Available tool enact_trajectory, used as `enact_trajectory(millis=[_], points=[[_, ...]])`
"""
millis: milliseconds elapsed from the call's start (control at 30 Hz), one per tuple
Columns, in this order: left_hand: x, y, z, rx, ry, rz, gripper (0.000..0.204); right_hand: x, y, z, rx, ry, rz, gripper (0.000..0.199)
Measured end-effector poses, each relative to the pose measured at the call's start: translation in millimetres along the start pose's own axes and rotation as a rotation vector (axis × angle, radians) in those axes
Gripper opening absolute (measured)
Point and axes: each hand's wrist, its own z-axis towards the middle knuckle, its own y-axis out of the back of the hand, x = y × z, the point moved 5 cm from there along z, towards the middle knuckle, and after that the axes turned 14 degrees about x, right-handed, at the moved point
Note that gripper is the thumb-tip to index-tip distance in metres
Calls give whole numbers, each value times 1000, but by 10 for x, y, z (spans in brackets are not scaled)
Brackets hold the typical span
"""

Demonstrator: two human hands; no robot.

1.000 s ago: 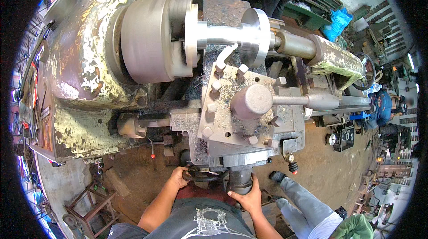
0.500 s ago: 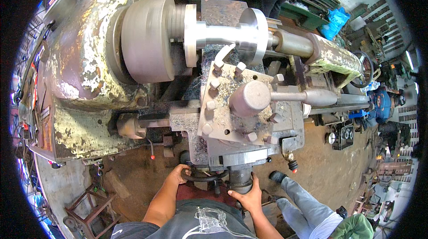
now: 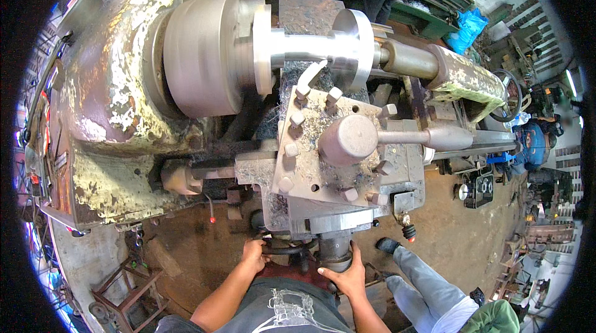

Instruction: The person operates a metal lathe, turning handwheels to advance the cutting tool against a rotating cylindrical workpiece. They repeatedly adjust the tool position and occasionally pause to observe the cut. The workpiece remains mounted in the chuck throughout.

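Grips a black wheel (image 3: 284, 250) at six o'clock with the fingers of the left hand (image 3: 253, 256), clasps a dark collar (image 3: 334, 251) toward five with those of the right hand (image 3: 349, 277). Faces a shiny metal shaft (image 3: 304, 47) at twelve o'clock, set between a grey drum (image 3: 202, 54) near eleven and a paint-chipped housing (image 3: 467, 85) at two.

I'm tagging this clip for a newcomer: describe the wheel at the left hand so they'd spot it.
Find the big lathe across the picture. Along its lower edge, near the middle, the left hand holds the wheel at its left end. Unlike the thick cylinder at the right hand, it shows as a slim dark bar.
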Motion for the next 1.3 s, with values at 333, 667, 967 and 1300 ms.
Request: enact_trajectory(millis=[333,667,967,1300], points=[[15,218,180,-34,48,-41,7,-29,-22,3,-3,-9,47,118],[61,248,240,5,36,-50,11,-9,-14,-6,-30,22,36,119],[8,237,196,-16,62,-68,11,-28,10,23,1,3,13,121],[13,234,223,2,54,-72,9,-15,13,43,34,-27,53,120]])
